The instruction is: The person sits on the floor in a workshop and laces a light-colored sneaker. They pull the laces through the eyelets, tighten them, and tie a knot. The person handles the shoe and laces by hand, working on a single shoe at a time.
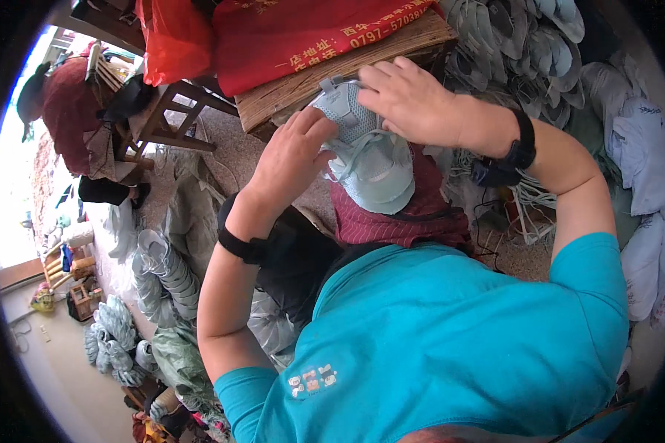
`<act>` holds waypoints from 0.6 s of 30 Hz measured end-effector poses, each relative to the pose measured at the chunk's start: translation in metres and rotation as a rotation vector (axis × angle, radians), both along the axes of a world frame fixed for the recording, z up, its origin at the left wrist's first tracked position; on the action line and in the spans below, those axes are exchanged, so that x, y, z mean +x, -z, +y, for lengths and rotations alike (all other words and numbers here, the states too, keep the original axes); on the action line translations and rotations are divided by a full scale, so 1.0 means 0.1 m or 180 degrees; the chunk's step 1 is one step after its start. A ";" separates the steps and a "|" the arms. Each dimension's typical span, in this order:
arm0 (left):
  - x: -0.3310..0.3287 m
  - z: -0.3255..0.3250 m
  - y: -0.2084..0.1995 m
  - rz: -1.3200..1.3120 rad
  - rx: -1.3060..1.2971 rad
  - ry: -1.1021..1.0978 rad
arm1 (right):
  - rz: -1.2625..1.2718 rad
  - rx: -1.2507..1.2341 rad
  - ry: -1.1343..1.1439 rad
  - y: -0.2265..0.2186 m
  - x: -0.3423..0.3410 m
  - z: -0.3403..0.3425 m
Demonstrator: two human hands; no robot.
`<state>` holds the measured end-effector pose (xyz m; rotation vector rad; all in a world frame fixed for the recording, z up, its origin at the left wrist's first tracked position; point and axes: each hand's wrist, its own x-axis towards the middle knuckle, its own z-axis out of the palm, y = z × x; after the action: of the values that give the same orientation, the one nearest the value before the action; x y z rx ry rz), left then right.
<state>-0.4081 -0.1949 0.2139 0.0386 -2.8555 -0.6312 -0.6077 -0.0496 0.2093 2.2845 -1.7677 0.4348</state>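
A pale mint-green shoe upper lies over my lap, its rounded toe toward me and its mesh end with a small loop against the wooden table edge. Thin pale laces or cords run across its middle. My left hand grips the left edge of the upper with curled fingers. On the opposite side, my right hand is closed at the right edge near the mesh end. The fingertips of both hands are partly hidden. Under the upper, a dark red striped cloth covers my lap.
Ahead stands a wooden table with a red printed cloth. A red plastic bag hangs at its left. Bundled shoe uppers pile up at right; more stacked uppers lie left. Another person bends over at far left.
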 end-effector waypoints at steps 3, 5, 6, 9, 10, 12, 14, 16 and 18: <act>-0.07 -0.06 0.07 -0.0162 -0.0055 0.0109 | -0.0505 0.0669 -0.0417 -0.07 -0.14 -0.15; -0.09 -0.08 0.10 -0.0237 -0.0076 0.0072 | -0.0709 0.1784 -0.0349 -0.11 -0.25 -0.21; -0.09 -0.07 0.10 -0.0281 -0.0083 0.0029 | -0.0750 0.1882 -0.0360 -0.11 -0.27 -0.21; -0.07 -0.05 0.25 -0.0039 0.0246 -0.0360 | -0.0792 0.1539 -0.0746 0.04 -0.35 -0.19; -0.08 -0.02 0.30 0.0110 0.0423 -0.0519 | -0.0886 0.1391 -0.0755 0.09 -0.37 -0.16; -0.10 0.06 0.35 0.0271 0.0635 -0.0796 | -0.1070 0.1089 -0.0775 0.19 -0.39 -0.10; -0.12 0.16 0.41 0.0493 0.0768 -0.1116 | -0.1540 0.1341 -0.0465 0.17 -0.37 -0.10; -0.15 0.26 0.47 0.0782 0.0825 -0.1440 | -0.1659 0.1428 -0.0192 0.17 -0.33 -0.11; -0.18 0.31 0.46 0.0784 0.1735 -0.1603 | -0.1430 0.1352 0.0033 0.23 -0.26 -0.15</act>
<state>-0.4261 -0.1643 0.1679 0.6843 -2.2257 -1.1645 -0.6338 -0.0650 0.1864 2.6118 -2.2688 0.6690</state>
